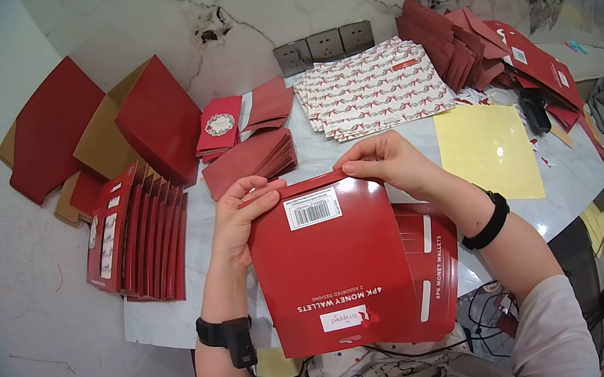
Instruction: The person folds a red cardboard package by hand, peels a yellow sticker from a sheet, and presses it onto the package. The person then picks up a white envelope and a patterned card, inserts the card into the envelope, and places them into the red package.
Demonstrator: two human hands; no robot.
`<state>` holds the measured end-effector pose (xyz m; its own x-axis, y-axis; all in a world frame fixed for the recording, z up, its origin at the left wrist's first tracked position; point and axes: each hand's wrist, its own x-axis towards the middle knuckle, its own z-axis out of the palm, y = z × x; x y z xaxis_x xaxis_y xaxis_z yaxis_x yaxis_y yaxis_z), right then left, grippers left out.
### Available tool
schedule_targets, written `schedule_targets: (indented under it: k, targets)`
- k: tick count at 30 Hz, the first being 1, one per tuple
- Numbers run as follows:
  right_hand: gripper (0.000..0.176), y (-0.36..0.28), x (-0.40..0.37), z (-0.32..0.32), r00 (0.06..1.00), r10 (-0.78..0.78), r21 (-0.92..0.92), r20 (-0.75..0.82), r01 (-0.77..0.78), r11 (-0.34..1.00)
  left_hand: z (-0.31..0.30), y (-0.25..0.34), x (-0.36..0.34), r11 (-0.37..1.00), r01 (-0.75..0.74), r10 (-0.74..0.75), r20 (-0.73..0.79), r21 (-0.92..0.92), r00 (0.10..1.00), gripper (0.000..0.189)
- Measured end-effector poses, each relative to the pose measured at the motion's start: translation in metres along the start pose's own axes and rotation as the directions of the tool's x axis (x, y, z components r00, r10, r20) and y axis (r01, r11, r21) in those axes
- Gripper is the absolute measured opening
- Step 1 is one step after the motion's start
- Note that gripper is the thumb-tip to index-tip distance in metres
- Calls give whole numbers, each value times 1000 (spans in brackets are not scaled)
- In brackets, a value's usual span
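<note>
A flat red money wallet pack (330,263) is held up in front of me, its printed text upside down to my view and a white barcode label near its far edge. My left hand (243,217) grips the far left corner, thumb on the face. At the far right corner, my right hand (385,163) pinches the folded edge between thumb and fingers. More red packs (434,266) lie fanned beneath it on the right. Just beyond my hands is a stack of red envelopes (250,161).
Filled red packs (138,238) stand in a row at left, below open red cardboard sleeves (161,120). Patterned sheets (373,90), red envelopes (453,42) and a yellow sheet (490,151) lie farther right. Wall sockets (325,47) sit behind; cables (487,309) hang by my lap.
</note>
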<state>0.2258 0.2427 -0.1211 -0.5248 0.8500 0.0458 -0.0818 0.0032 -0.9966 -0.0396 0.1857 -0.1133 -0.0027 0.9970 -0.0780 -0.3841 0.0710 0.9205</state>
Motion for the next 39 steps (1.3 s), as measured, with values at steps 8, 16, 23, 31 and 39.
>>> schedule_targets:
  k: [8,16,23,31,39]
  targets:
    - [18,1,1,-7,998,53,-201,37,-45,979,7,-5,-4,989,38,-41,14,146,999,21]
    - [23,-9,-9,-1,973,102,-291,207,-38,956,19,-11,-9,976,50,-74,106,212,992,18]
    - [23,-7,-9,-1,959,103,-312,262,-17,950,18,-13,-8,967,117,-143,103,226,984,16]
    - [29,1,-9,4,966,119,-316,231,-41,948,15,-12,-5,967,121,-149,114,223,982,16]
    - [30,-1,-6,-4,976,90,-275,198,-33,961,-7,4,1,982,78,-87,44,173,995,18]
